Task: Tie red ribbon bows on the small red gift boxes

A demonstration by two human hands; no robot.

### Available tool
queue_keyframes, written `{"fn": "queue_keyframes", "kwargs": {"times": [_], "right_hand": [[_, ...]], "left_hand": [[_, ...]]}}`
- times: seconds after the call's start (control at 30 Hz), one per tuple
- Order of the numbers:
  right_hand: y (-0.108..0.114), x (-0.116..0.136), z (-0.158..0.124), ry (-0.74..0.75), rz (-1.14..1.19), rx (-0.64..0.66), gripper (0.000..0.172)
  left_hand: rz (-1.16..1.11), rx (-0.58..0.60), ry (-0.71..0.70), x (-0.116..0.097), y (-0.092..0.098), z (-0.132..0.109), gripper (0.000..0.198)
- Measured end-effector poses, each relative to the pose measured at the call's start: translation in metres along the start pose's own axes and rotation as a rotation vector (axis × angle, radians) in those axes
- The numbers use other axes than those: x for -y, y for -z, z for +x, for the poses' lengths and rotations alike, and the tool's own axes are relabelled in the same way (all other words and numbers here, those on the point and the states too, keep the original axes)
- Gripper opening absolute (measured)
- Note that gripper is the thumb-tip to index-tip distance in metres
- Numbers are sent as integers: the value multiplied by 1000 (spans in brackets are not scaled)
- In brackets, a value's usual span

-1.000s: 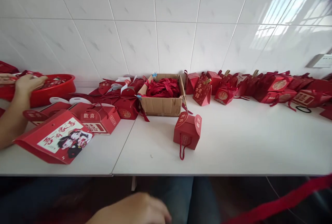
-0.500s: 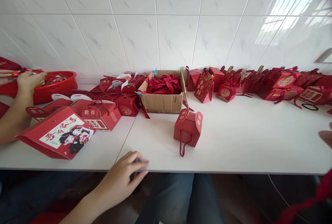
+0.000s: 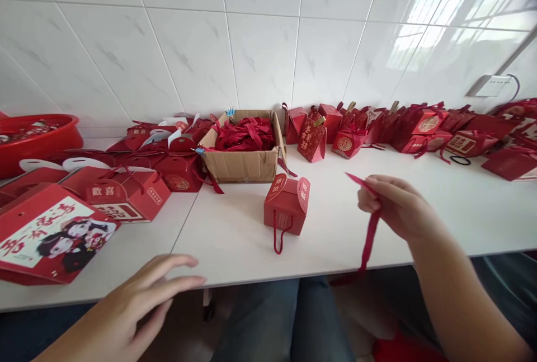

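My right hand [image 3: 394, 205] pinches a red ribbon [image 3: 370, 239] above the right part of the white table [image 3: 235, 233]. One short end points left past the fingertips, and the long part hangs down over the table's front edge. My left hand [image 3: 146, 295] is at the front edge on the left, fingers apart, with nothing in it. Between the two hands a small red gift box [image 3: 286, 205] stands upright, its twisted cord handle [image 3: 277, 233] drooping down the front. Neither hand touches this box.
Behind stands a cardboard box [image 3: 241, 166] filled with red ribbons [image 3: 245, 134]. Red gift boxes [image 3: 130, 194] crowd the left, with a larger printed box [image 3: 59, 233] in front. A red basin [image 3: 42, 144] is at far left. Ribboned boxes [image 3: 423, 127] line the wall at right.
My right hand has come in from the right edge with the red ribbon. My left hand has shifted left and lower. The view has turned right, and the other person's hands are out of sight.
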State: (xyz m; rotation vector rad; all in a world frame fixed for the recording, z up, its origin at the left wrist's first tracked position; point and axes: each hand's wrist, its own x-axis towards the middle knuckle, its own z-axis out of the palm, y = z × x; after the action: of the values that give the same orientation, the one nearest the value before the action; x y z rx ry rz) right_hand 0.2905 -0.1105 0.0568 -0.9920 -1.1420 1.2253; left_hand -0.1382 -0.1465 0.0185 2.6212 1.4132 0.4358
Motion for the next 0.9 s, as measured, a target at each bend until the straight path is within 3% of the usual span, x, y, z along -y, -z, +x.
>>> {"fn": "queue_keyframes", "kwargs": {"times": [0.1, 0.2, 0.3, 0.4, 0.57, 0.7, 0.9], "right_hand": [[-9, -12, 12, -39, -72, 43, 37], [-17, -21, 26, -58, -98, 51, 34], [-26, -28, 36, -59, -56, -15, 23], [-33, -33, 42, -59, 19, -122, 16], [-42, -38, 44, -182, 144, -82, 20], [-52, -37, 55, -169, 140, -5, 21], [-65, -37, 85, -110, -84, 99, 17]], "left_hand": [[-60, 46, -111, -20, 8, 49, 36], [-208, -34, -112, -39, 4, 108, 44], [-446, -116, -57, -53, -16, 161, 51], [-549, -80, -40, -59, -40, 192, 57], [-649, -26, -20, -55, -60, 202, 55], [-681, -6, 48, -43, -54, 198, 54], [-750, 62, 64, -22, -44, 196, 60]]}}
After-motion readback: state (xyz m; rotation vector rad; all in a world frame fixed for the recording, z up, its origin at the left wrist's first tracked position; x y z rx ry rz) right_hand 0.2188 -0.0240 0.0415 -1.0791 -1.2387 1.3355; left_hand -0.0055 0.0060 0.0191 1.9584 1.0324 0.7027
